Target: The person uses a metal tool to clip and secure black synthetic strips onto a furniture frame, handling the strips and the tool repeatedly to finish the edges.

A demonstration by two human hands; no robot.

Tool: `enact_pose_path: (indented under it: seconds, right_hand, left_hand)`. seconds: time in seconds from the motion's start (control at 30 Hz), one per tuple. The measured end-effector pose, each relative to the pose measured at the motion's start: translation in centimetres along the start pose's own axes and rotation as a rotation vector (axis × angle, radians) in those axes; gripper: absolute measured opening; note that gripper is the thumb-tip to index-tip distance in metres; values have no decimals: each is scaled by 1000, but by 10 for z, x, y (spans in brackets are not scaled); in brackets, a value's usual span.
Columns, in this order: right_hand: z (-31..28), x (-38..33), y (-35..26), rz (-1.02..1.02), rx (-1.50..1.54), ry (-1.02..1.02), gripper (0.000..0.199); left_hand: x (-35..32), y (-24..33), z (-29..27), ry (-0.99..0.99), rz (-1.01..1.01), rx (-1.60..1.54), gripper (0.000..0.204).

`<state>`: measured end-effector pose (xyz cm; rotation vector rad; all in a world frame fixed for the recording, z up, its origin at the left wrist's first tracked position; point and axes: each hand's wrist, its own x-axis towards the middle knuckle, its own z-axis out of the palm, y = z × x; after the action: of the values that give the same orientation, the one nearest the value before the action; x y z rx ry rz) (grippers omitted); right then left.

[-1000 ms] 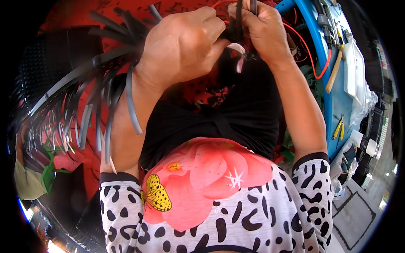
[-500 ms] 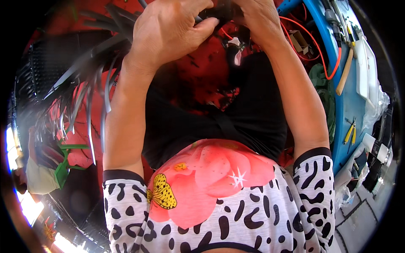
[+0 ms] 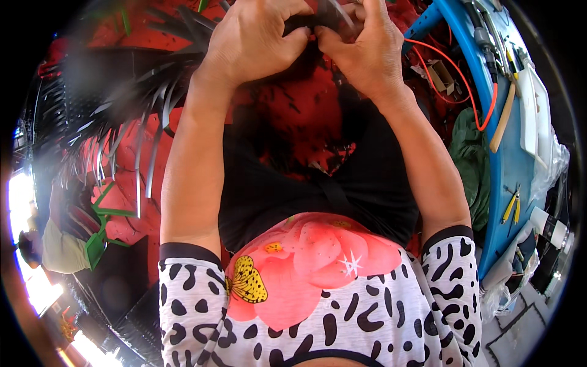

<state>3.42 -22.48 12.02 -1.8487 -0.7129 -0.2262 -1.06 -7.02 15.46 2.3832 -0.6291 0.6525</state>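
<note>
Pinching a dark, narrow strip (image 3: 312, 21) between both hands at the top middle of the view, close against the upper rim. Curling the left hand (image 3: 257, 40) into a loose fist, thumb and forefinger pressed together on the strip's left end. Closing the right hand (image 3: 367, 46) likewise on the right end, fingertips of the two hands almost touching. Showing only a short, matte, flat piece of the strip between the knuckles, with the rest hidden behind the fingers.

Fanning out just left of the left wrist, a bundle of grey strips (image 3: 147, 116), thin, flat and slightly glossy, bending downward over a red surface (image 3: 293, 110) littered with small dark offcuts. Lying further down to the left, green flat strips (image 3: 101, 214) folded at sharp angles.

Curving along the right side, a blue bench edge (image 3: 489, 140), smooth and rounded, well apart from the hands. Trailing over it, an orange wire (image 3: 452, 67), beside a pale wooden handle (image 3: 502, 122) and yellow-handled pliers (image 3: 510, 208).

Leaving open room between the forearms, over a black lap cloth (image 3: 342, 183); crowding tight only at the top rim and at the grey bundle.
</note>
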Motion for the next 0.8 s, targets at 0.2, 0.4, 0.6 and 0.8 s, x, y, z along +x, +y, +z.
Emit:
enact_pose_path:
  seconds: [0.2, 0.4, 0.6, 0.8]
  right_hand:
    - [-6, 12, -9, -59, -173, -118, 50]
    - [-10, 18, -13, -116, -209, -203, 51]
    - [-20, 32, 3, -173, -83, -282, 55]
    - [-40, 35, 35, 553, 762, -331, 25]
  left_hand:
    - [0, 2, -4, -40, -2, 71, 20]
    - [-4, -4, 0, 12, -31, 105, 14]
    - [3, 12, -1, -13, -31, 178, 14]
    - [-3, -1, 7, 2, -75, 334, 18]
